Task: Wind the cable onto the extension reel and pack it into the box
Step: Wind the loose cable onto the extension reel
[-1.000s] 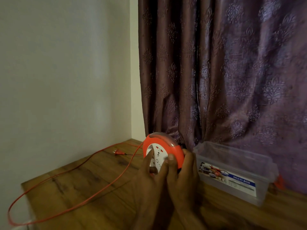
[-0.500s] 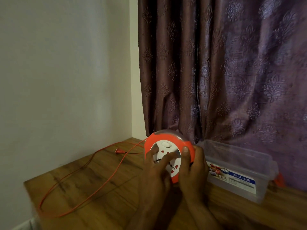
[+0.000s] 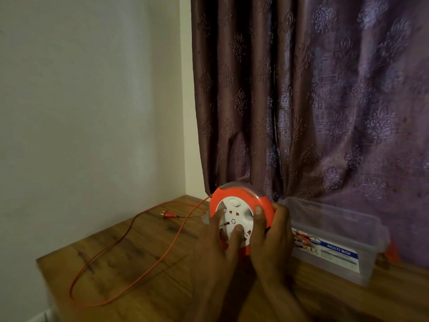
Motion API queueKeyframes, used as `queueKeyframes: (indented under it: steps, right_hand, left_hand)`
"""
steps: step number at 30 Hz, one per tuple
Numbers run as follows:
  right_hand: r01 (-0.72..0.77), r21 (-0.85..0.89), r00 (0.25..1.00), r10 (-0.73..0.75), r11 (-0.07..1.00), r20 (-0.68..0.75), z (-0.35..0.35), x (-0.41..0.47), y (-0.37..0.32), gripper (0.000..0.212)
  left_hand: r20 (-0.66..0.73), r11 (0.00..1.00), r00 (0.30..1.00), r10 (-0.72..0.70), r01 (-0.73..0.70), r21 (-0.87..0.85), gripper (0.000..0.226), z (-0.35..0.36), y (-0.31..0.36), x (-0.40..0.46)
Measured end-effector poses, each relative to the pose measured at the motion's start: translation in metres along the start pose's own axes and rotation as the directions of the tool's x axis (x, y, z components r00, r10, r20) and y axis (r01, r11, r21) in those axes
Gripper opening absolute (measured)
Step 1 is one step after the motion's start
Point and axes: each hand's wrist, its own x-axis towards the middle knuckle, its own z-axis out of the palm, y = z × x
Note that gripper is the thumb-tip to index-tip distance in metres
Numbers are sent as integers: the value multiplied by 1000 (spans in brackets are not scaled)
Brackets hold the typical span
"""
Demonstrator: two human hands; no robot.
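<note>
now both hands on the orange reel (image 3: pixel 239 201) upright on the counter (image 3: pixel 144 263): left hand (image 3: pixel 220 247) fingers spread on its white face, right hand (image 3: pixel 271 238) gripping the rim. cable (image 3: pixel 130 273) loops left; clear box (image 3: pixel 334 238) right.

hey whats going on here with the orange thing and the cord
A person is winding a cable onto an orange extension reel held up over a wooden table. The right hand grips the reel's rim, while the left hand has its fingers on the white socket face. A long loop of orange cable and its plug lie loose on the table. The clear plastic box sits to the right, with the reel not yet in it.
</note>
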Motion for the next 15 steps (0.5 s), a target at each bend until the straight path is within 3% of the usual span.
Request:
queueKeyframes:
  steps: [10, 15]
  right_hand:
    - [75, -65, 993, -69, 995, 92, 5, -13, -6, 39]
    - [89, -67, 988, -79, 994, 129, 6, -17, -5, 43]
  left_hand:
    - [11, 970, 979, -206, 205, -127, 60, -1, 4, 2]
    - [31, 949, 969, -245, 246, -196, 65, -6, 3, 5]
